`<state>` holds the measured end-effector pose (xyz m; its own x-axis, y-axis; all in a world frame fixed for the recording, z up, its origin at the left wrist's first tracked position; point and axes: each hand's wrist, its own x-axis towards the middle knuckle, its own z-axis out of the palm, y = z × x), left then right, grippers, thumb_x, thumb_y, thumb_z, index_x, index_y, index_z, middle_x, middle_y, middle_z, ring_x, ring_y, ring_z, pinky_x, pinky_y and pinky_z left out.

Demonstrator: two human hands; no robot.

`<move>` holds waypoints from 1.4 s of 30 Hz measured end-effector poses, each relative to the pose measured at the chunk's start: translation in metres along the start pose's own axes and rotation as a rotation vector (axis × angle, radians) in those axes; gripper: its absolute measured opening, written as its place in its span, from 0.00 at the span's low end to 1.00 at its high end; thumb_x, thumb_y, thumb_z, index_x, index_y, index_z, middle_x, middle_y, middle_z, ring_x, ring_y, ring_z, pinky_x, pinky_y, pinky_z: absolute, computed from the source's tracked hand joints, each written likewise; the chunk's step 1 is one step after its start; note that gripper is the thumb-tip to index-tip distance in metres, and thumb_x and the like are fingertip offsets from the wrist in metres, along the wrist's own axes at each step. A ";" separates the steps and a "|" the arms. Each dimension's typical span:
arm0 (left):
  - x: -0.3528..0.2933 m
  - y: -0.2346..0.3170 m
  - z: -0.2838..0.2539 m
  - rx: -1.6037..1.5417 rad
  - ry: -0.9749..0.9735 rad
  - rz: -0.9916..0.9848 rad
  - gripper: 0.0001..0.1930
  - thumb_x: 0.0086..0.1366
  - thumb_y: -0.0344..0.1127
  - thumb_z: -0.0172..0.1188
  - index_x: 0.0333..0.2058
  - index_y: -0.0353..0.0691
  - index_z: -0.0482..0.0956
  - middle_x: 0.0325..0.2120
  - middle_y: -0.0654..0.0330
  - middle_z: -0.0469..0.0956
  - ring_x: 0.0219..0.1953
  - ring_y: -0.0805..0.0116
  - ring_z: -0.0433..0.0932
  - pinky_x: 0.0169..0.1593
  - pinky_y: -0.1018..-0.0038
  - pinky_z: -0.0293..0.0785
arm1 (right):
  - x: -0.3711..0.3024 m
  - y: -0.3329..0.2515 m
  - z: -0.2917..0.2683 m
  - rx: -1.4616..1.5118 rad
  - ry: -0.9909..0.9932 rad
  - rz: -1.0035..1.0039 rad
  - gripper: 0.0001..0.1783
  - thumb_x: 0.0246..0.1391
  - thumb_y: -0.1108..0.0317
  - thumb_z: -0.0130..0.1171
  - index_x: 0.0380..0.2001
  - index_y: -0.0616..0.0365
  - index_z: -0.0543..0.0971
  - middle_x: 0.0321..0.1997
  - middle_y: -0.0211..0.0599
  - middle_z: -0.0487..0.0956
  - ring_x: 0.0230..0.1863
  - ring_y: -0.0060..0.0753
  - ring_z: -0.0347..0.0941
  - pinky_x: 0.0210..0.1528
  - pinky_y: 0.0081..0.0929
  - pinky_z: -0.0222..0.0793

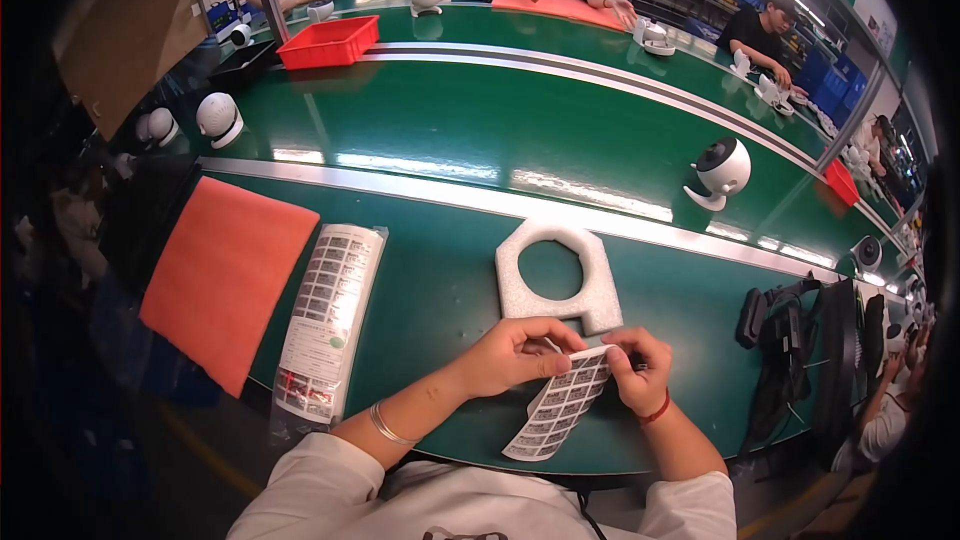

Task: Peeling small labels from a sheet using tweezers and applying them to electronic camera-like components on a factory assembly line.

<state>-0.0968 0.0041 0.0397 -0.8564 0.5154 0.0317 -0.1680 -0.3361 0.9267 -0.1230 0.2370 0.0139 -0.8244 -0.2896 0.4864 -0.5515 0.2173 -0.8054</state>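
A sheet of printed labels (566, 408) hangs from my hands, its lower end sloping toward me over the table's near edge. My left hand (520, 355) pinches the top left corner between thumb and fingers. At the top right corner my right hand (642, 368) grips the sheet, thumb on its face. Just beyond my fingers lies a white foam piece (605, 285) with a round hole through it. To the left, a plastic-wrapped stack of label sheets (325, 320) rests on the green table.
An orange foam sheet (228, 275) lies far left. Black cables and devices (785, 340) are piled at right. Beyond a metal rail, a white round camera (722, 172), another white camera (219, 118) and a red tray (328, 42) stand on the green conveyor. Several people work across from me.
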 end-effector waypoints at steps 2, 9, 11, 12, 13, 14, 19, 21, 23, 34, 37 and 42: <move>0.000 0.000 0.001 0.014 0.034 0.016 0.15 0.64 0.32 0.61 0.47 0.31 0.75 0.41 0.59 0.78 0.44 0.74 0.77 0.51 0.77 0.73 | -0.001 0.001 0.000 0.008 0.016 0.018 0.06 0.50 0.70 0.63 0.30 0.61 0.81 0.16 0.28 0.72 0.16 0.16 0.64 0.20 0.17 0.59; 0.001 -0.003 0.000 0.153 0.290 0.188 0.11 0.68 0.33 0.56 0.44 0.33 0.78 0.40 0.62 0.80 0.40 0.79 0.77 0.45 0.81 0.74 | 0.001 0.001 0.004 -0.031 0.031 -0.019 0.06 0.49 0.69 0.65 0.27 0.61 0.81 0.13 0.27 0.71 0.14 0.16 0.63 0.19 0.16 0.56; 0.002 -0.003 0.003 0.188 0.333 0.179 0.10 0.67 0.33 0.57 0.44 0.35 0.79 0.40 0.61 0.80 0.41 0.77 0.78 0.45 0.79 0.74 | 0.000 0.002 0.005 -0.047 0.075 -0.011 0.06 0.49 0.70 0.66 0.27 0.61 0.81 0.13 0.25 0.70 0.14 0.14 0.61 0.18 0.15 0.55; 0.002 -0.002 0.004 0.348 0.382 0.216 0.10 0.66 0.31 0.58 0.44 0.35 0.78 0.41 0.60 0.79 0.42 0.75 0.78 0.46 0.79 0.75 | -0.001 0.001 0.003 -0.047 0.075 -0.009 0.06 0.49 0.70 0.66 0.27 0.61 0.81 0.13 0.25 0.70 0.14 0.14 0.61 0.18 0.15 0.55; 0.002 0.000 0.005 0.513 0.435 0.253 0.11 0.65 0.29 0.59 0.45 0.34 0.77 0.42 0.58 0.78 0.44 0.73 0.78 0.47 0.78 0.75 | -0.001 0.000 0.001 -0.023 0.057 0.053 0.06 0.50 0.71 0.65 0.27 0.62 0.80 0.14 0.24 0.71 0.15 0.13 0.61 0.19 0.14 0.55; 0.001 0.001 0.007 0.517 0.440 0.253 0.11 0.65 0.29 0.59 0.45 0.34 0.77 0.42 0.58 0.78 0.44 0.73 0.78 0.47 0.78 0.75 | -0.001 0.000 -0.001 0.000 0.038 0.114 0.06 0.51 0.71 0.64 0.26 0.63 0.80 0.15 0.23 0.71 0.16 0.12 0.61 0.20 0.14 0.55; 0.001 0.003 0.010 0.445 0.406 0.223 0.21 0.59 0.27 0.65 0.51 0.36 0.71 0.45 0.58 0.76 0.47 0.71 0.76 0.48 0.77 0.74 | 0.000 0.002 -0.005 0.265 0.052 0.314 0.08 0.56 0.71 0.60 0.26 0.64 0.79 0.20 0.22 0.74 0.23 0.10 0.64 0.25 0.13 0.57; 0.001 0.006 0.010 0.331 0.363 0.143 0.22 0.60 0.26 0.64 0.52 0.37 0.70 0.47 0.59 0.74 0.47 0.73 0.75 0.50 0.77 0.73 | 0.002 0.003 -0.006 0.307 0.066 0.349 0.09 0.57 0.71 0.60 0.24 0.63 0.77 0.20 0.22 0.74 0.23 0.11 0.64 0.25 0.13 0.57; 0.000 0.004 0.007 0.283 0.322 0.127 0.21 0.60 0.26 0.63 0.53 0.37 0.71 0.47 0.60 0.74 0.46 0.74 0.74 0.51 0.78 0.72 | 0.003 0.002 -0.007 0.303 0.079 0.355 0.09 0.57 0.71 0.59 0.24 0.63 0.77 0.20 0.22 0.74 0.22 0.11 0.64 0.24 0.14 0.57; 0.000 -0.001 0.002 0.423 0.188 0.182 0.29 0.55 0.35 0.69 0.56 0.48 0.73 0.46 0.67 0.77 0.43 0.76 0.74 0.42 0.79 0.73 | -0.001 0.001 -0.012 0.183 0.113 0.277 0.11 0.56 0.72 0.59 0.21 0.63 0.75 0.18 0.23 0.73 0.21 0.12 0.63 0.24 0.16 0.56; -0.001 0.000 0.003 0.485 0.211 0.180 0.25 0.54 0.34 0.70 0.51 0.43 0.76 0.45 0.65 0.78 0.39 0.77 0.76 0.36 0.81 0.73 | 0.002 -0.002 -0.010 0.196 0.092 0.299 0.11 0.56 0.72 0.59 0.20 0.63 0.76 0.18 0.24 0.74 0.22 0.13 0.64 0.25 0.16 0.57; 0.002 -0.003 0.005 0.478 0.294 0.127 0.18 0.56 0.32 0.68 0.46 0.40 0.78 0.41 0.65 0.80 0.32 0.81 0.75 0.29 0.84 0.71 | 0.002 -0.003 -0.009 0.171 0.057 0.287 0.07 0.55 0.73 0.60 0.26 0.64 0.79 0.22 0.27 0.77 0.25 0.14 0.69 0.28 0.16 0.63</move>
<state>-0.0955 0.0102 0.0391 -0.9666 0.2303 0.1122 0.1264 0.0479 0.9908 -0.1242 0.2441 0.0207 -0.9514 -0.1859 0.2455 -0.2703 0.1221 -0.9550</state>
